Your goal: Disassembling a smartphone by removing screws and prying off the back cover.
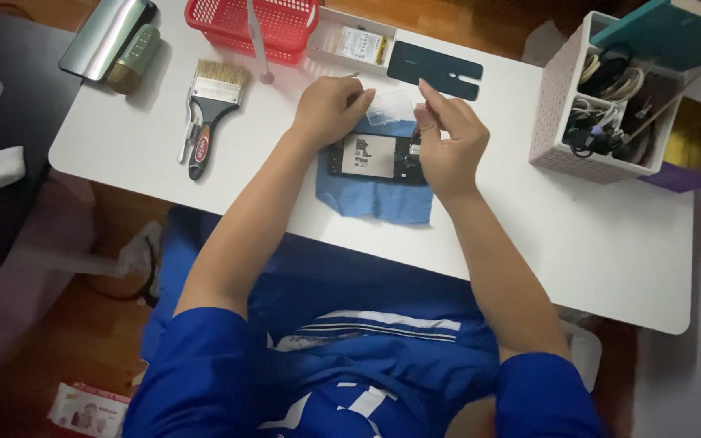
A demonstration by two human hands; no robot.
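Working over an opened phone (376, 156), both hands meet near the middle of the white table (578, 235). The phone lies flat with its back off and its insides showing, on a blue cloth (375, 199) that reaches toward the near edge. The left hand (330, 109) is curled into a loose fist just past the phone's far side, and a thin tool tip sticks out from its fingers; how firmly it grips cannot be told. The right hand (448, 138) rests at the phone's right end with thumb and forefinger pinched together, and what they pinch is too small to make out. Between the two hands sits a small clear plastic piece (389, 107).

Along the far edge lie a dark phone back cover (434, 69), a shallow white tray (350, 40) and a red basket (253, 24). A paintbrush (214, 109) lies toward the left end, and a metal-coloured flat case (107, 36) sits at the far left corner. A white perforated box (557, 105) full of cables stands at the far right corner.
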